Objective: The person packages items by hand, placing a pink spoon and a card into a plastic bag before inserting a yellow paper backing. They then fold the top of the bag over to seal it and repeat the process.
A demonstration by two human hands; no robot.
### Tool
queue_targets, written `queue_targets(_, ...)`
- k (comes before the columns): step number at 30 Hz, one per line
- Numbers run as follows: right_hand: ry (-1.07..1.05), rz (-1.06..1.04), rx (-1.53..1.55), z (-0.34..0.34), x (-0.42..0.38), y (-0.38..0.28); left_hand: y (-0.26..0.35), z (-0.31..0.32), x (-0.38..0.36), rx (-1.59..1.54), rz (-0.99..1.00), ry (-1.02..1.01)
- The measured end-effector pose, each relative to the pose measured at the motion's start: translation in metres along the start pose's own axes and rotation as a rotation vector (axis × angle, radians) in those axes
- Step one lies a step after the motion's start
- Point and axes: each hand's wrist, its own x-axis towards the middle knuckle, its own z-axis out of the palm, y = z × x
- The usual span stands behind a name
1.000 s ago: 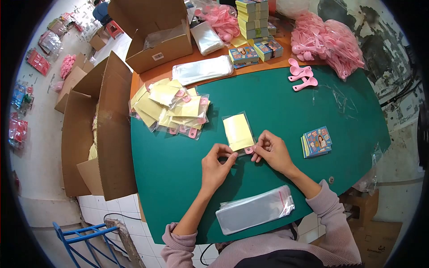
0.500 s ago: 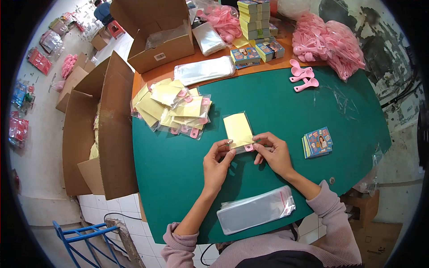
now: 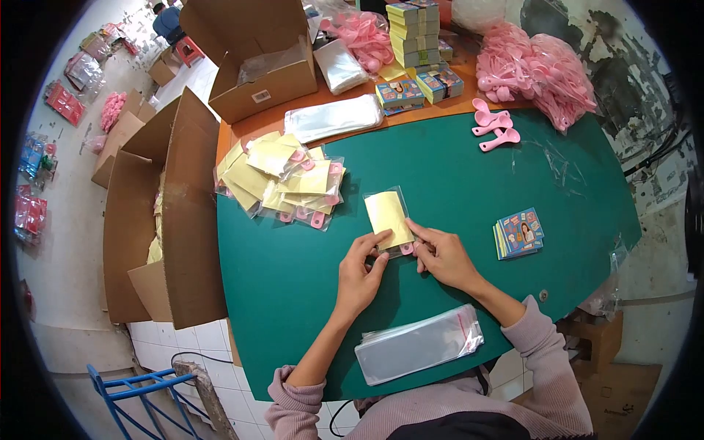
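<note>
A clear plastic packet (image 3: pixel 389 213) with a yellow card inside lies on the green tabletop in front of me. The pink handle end (image 3: pixel 407 249) of a spoon shows at its near edge. My left hand (image 3: pixel 359 273) grips the packet's near left corner, index finger across the card and thumb below. At the right edge my right hand (image 3: pixel 447 258) pinches the packet between thumb and fingers beside the pink handle. Closest to my body lies a stack of clear plastic bags (image 3: pixel 418 345). To the right sits a small pile of blue printed cards (image 3: pixel 519 233).
Filled packets (image 3: pixel 282 180) are heaped at the left. Several pink spoons (image 3: pixel 495 126) lie at the back right, near bulging bags of spoons (image 3: pixel 539 73). Card stacks (image 3: pixel 414 37) and an open carton (image 3: pixel 257 66) stand at the back. A tall cardboard box (image 3: pixel 191 213) borders the left edge.
My left index finger has moved onto the yellow card. My right fingers have shifted slightly up the packet's right edge, and the packet has turned a little.
</note>
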Motion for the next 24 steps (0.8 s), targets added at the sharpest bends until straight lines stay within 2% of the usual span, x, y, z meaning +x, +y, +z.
queue_targets(2, -0.052, 0.017, -0.045, -0.003, 0.002, -0.001, 0.000, -0.002, 0.000, 0.055, 0.085, -0.007)
queue_targets(3, -0.049, 0.011, -0.047, -0.007, 0.003, -0.005, 0.007, -0.007, 0.000, -0.020, -0.015, -0.032)
queue_targets(4, -0.076, 0.097, -0.019, -0.015, 0.007, -0.009, 0.012, -0.013, 0.001, -0.093, -0.112, -0.054)
queue_targets(5, -0.102, 0.183, 0.011, -0.023, 0.011, -0.012, 0.014, -0.022, 0.005, -0.082, -0.083, -0.017)
queue_targets(6, 0.038, -0.041, -0.222, -0.036, 0.023, -0.005, 0.015, -0.034, 0.009, -0.071, -0.058, 0.021)
queue_targets(7, 0.176, -0.261, -0.452, -0.053, 0.036, 0.004, 0.013, -0.047, 0.016, 0.003, 0.088, 0.084)
queue_targets(8, 0.210, -0.276, -0.605, -0.076, 0.051, 0.005, 0.015, -0.058, 0.021, 0.003, 0.086, 0.084)
queue_targets(10, 0.348, -0.344, -0.908, -0.119, 0.077, 0.013, 0.027, -0.074, 0.025, 0.945, 0.435, 0.599)
queue_targets(11, 0.330, -0.252, -1.053, -0.136, 0.088, 0.015, 0.035, -0.072, 0.022, 0.943, 0.441, 0.595)
queue_targets(12, 0.307, -0.155, -1.196, -0.151, 0.094, 0.018, 0.042, -0.066, 0.018, 0.856, 0.462, 0.472)
queue_targets(13, 0.307, -0.151, -1.195, -0.160, 0.099, 0.031, 0.046, -0.057, 0.012, 0.769, 0.479, 0.350)
queue_targets(15, 0.255, -0.209, -1.194, -0.168, 0.108, 0.058, 0.045, -0.022, -0.011, 0.431, 0.381, -0.236)
queue_targets(16, 0.253, -0.210, -1.198, -0.167, 0.107, 0.056, 0.050, -0.001, -0.026, 0.406, 0.279, -0.430)
queue_targets(18, 0.242, -0.359, -1.160, -0.158, 0.096, 0.050, 0.047, 0.027, -0.043, 0.437, 0.299, -0.462)
queue_targets(20, 0.205, -0.400, -1.182, -0.144, 0.083, 0.035, 0.038, 0.038, -0.047, 0.418, 0.324, -0.574)
queue_targets(21, 0.178, -0.449, -1.201, -0.135, 0.077, 0.024, 0.036, 0.037, -0.044, 0.268, 0.259, -0.585)
queue_targets(22, 0.181, -0.451, -1.201, -0.126, 0.069, 0.013, 0.039, 0.033, -0.041, 0.271, 0.260, -0.584)
queue_targets(24, 0.178, -0.491, -0.936, -0.102, 0.054, -0.011, 0.043, 0.024, -0.035, 0.152, 0.097, -0.593)
